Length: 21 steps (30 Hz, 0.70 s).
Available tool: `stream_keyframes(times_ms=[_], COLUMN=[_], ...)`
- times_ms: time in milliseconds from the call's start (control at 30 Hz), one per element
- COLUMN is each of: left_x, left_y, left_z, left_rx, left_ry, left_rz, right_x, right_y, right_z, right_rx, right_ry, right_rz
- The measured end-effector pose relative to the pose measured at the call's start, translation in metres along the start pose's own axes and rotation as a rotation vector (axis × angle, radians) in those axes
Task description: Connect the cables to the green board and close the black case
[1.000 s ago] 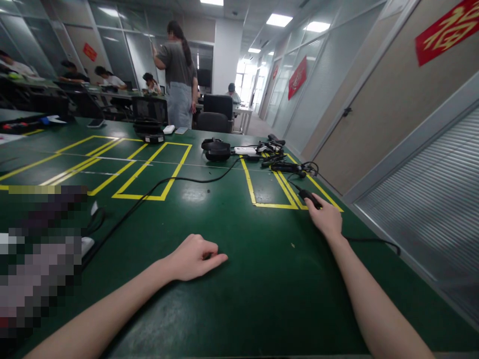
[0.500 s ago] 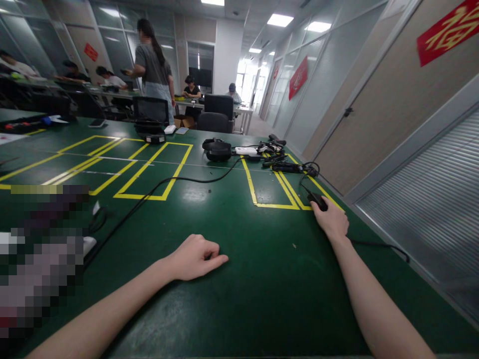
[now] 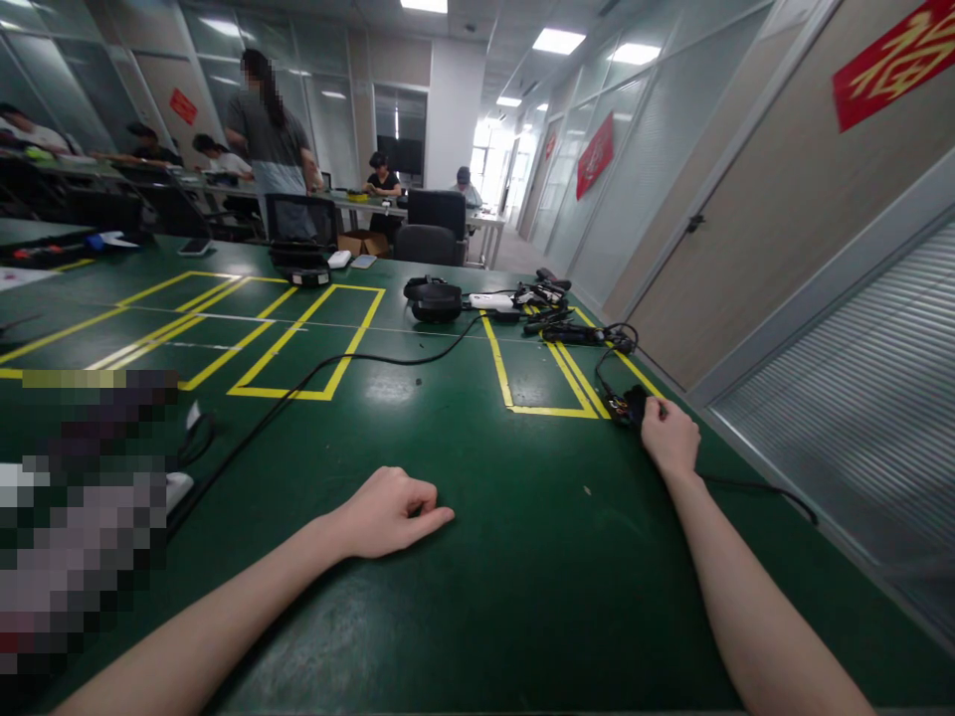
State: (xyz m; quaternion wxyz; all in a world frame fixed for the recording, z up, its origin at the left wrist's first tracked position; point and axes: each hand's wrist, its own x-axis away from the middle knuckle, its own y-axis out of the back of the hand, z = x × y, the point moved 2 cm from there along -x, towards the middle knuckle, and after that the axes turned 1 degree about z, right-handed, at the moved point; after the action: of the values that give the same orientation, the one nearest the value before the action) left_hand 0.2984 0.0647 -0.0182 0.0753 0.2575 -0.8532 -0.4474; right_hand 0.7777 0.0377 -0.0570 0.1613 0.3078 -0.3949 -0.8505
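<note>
At the right side of the green table [image 3: 522, 577], the right hand [image 3: 669, 438] has curled its fingers round the near end of the small black device [image 3: 633, 406], which it only covered flat a moment ago (the device now sits tipped). The device lies just ahead of the knuckles, beside the yellow tape [image 3: 556, 410]. The left hand [image 3: 388, 512] has not shifted and rests loosely curled and empty. The table's edge runs close on the right, and bare surface lies between the hands.

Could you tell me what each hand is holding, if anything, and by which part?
The right hand grips the small black device by its near end; left hand lies curled on the table, empty.
</note>
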Motion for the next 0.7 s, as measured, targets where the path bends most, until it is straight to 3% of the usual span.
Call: stream_keyframes(times_ms=[267, 500, 700], left_x=[0.0005, 0.0002, 0.0013], left_y=[0.0012, -0.0014, -0.0022], left_z=[-0.0011, 0.001, 0.0028], left_rx=[0.003, -0.009, -0.021], left_ry=[-0.003, 0.0, 0.002], left_rz=[0.007, 0.003, 0.009], right_x=[-0.001, 0.0013, 0.0012], right_y=[-0.0044, 0.0002, -0.0033], right_z=[-0.0046, 0.0017, -0.0032], right_rx=[-0.035, -0.027, -0.011], right_ry=[-0.046, 0.072, 0.082], right_rz=[-0.024, -0.048, -0.038])
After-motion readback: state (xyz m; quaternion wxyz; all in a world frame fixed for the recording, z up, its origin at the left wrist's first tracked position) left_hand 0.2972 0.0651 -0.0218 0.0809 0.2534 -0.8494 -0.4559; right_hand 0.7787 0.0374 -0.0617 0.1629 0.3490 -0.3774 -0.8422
